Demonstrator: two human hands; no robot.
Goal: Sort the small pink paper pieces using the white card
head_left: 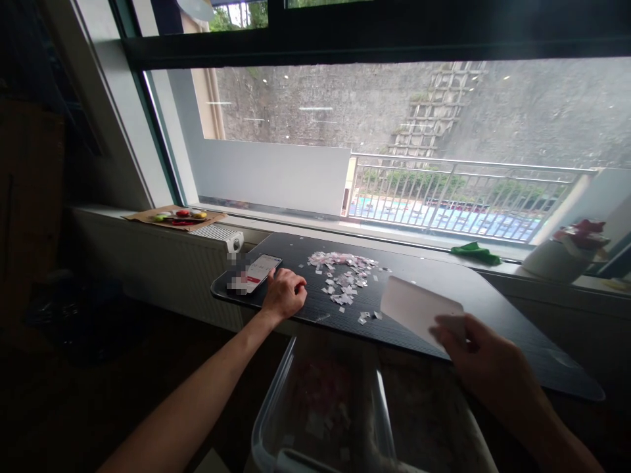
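My right hand (486, 348) grips a thin white flat card (419, 303) by its near right corner, tilted just above the dark table (444, 279). Left of the card lies a loose pile of small whitish paper pieces (345, 263), with a few strays nearer the front edge. My left hand (286, 292) holds nothing; one finger reaches to the right edge of a phone (261, 270) while the others curl loosely. Whether that fingertip touches the screen is unclear. The phone lies on the table's left end with its display lit.
Below the table's front edge stands a clear plastic bin (269, 420) with more small pieces in it. A radiator (162, 263) is at the left. On the sill are brown paper (140, 219) with colourful items, a green cloth (476, 253) and a pale pot (552, 256).
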